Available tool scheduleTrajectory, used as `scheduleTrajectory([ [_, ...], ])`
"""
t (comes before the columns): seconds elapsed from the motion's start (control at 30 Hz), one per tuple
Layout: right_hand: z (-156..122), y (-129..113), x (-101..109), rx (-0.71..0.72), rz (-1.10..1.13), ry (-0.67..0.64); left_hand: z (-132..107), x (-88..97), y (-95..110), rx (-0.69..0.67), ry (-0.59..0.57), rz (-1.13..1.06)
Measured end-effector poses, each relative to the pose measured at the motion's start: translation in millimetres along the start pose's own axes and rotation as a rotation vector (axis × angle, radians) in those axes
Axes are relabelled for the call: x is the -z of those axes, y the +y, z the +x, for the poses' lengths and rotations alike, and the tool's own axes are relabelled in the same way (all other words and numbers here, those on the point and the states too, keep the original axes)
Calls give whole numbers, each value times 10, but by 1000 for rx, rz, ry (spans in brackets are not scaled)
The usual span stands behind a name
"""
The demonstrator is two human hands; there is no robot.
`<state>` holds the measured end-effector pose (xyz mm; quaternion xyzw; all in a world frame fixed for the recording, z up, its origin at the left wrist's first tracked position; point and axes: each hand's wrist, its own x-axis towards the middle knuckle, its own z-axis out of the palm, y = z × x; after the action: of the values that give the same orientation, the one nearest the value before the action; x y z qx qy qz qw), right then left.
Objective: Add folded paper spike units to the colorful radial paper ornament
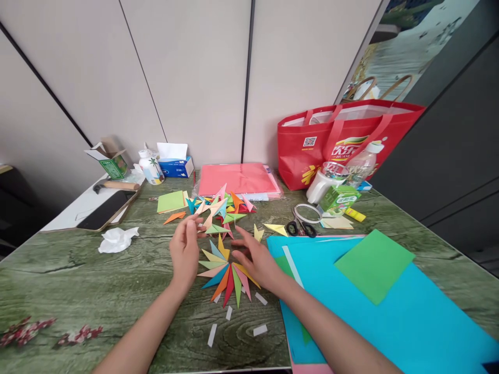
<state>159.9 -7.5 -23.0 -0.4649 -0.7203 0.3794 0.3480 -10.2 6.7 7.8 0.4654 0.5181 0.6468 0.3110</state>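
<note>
A fan of folded paper points in several colours lies flat on the green table. My left hand hovers at its left edge, fingers loosely curled with the tips near the pile of loose folded points behind. My right hand rests flat on the fan's right side, fingers stretched out toward the middle. Neither hand holds anything that I can see.
Large blue sheet with a green square at right. Scissors, tape roll, red bag, pink paper stack behind. Crumpled tissue, phone, tissue box at left. White strips lie near me.
</note>
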Motion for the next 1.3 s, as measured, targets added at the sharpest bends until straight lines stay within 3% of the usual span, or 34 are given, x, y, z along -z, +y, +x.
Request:
scheduleTrajectory([
  [0.27, 63, -28, -150, 21, -52, 17, -26, -29, -42, 45, -108, 33],
  [0.4, 45, -33, -153, -18, 65, 30, -10, -39, -11, 63, -86, -11],
  [0.53, 54, -19, -128, -91, 289, 74, 51, -23, 4, 173, -60, -108],
  [0.63, 80, -8, -77, -160, 426, 125, 80, 2, 13, 325, -140, -211],
  [0.83, 112, -60, 62, -233, 585, 215, 45, 8, 70, 668, -405, -316],
  [1.1, 83, -99, 72, -174, 591, 214, -26, 0, 78, 777, -579, -220],
  [1.3, 65, -147, 70, -116, 564, 245, -4, 17, 41, 812, -584, -244],
])
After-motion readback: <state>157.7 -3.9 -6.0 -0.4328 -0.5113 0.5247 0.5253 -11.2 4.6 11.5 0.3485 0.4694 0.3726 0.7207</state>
